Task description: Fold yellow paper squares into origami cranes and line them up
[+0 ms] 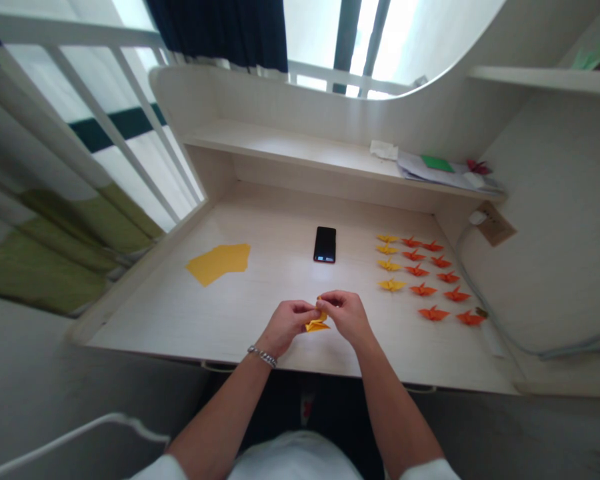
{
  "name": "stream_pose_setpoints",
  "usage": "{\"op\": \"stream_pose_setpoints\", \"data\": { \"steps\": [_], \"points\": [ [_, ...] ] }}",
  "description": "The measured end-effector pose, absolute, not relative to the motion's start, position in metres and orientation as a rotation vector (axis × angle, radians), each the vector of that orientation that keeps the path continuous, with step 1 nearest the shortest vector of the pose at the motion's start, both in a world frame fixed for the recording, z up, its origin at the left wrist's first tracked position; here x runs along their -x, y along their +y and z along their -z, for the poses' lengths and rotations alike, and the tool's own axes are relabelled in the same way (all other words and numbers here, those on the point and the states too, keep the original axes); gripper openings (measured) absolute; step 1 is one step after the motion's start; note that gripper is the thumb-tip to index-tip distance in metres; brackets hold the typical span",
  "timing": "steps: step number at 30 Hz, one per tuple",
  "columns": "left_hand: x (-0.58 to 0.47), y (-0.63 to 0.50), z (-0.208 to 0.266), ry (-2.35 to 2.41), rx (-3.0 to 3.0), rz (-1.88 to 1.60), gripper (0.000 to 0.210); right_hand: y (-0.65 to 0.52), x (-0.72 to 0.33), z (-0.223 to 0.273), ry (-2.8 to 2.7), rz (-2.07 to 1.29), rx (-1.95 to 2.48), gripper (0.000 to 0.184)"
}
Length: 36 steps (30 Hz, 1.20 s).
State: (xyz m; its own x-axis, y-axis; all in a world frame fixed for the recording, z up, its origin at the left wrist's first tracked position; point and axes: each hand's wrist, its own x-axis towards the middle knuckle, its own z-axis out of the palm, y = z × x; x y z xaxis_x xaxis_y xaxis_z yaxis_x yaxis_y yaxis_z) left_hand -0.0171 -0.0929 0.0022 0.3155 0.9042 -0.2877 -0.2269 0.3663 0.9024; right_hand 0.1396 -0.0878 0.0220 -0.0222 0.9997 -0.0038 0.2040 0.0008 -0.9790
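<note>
Near the front edge of the desk, my left hand [286,325] and my right hand [347,315] meet at a small folded yellow paper piece [317,326]. My left fingers pinch it from the left side. At its upper end, my right thumb and finger are closed on a part that they mostly cover. To the right stand folded paper cranes: a column of yellow cranes [391,285] and two columns of orange cranes [423,290]. Flat yellow paper sheets [221,261] lie overlapped on the left of the desk.
A black phone [325,244] lies beyond my hands on the pale desk [275,220]. The raised shelf [280,143] at the back holds papers [420,168] and a green card [437,163]. A cable [500,330] runs along the right wall from a socket [495,223].
</note>
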Motion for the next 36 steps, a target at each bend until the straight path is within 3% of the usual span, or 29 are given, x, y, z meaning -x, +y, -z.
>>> {"op": "stream_pose_setpoints", "data": {
  "steps": [21, 30, 36],
  "points": [
    [0.018, -0.094, -0.01, 0.985, -0.92, -0.882, 0.018, -0.089, -0.138, -0.019, -1.357, -1.1, 1.286, 0.017],
    [0.019, -0.094, -0.016, 0.99, -0.937, -0.861, 0.019, -0.086, -0.137, -0.019, -1.142, -1.281, 1.247, 0.022],
    [0.019, -0.096, -0.016, 1.018, -0.975, -0.846, 0.019, -0.087, -0.142, -0.028, -1.379, -1.136, 1.272, 0.021]
  ]
}}
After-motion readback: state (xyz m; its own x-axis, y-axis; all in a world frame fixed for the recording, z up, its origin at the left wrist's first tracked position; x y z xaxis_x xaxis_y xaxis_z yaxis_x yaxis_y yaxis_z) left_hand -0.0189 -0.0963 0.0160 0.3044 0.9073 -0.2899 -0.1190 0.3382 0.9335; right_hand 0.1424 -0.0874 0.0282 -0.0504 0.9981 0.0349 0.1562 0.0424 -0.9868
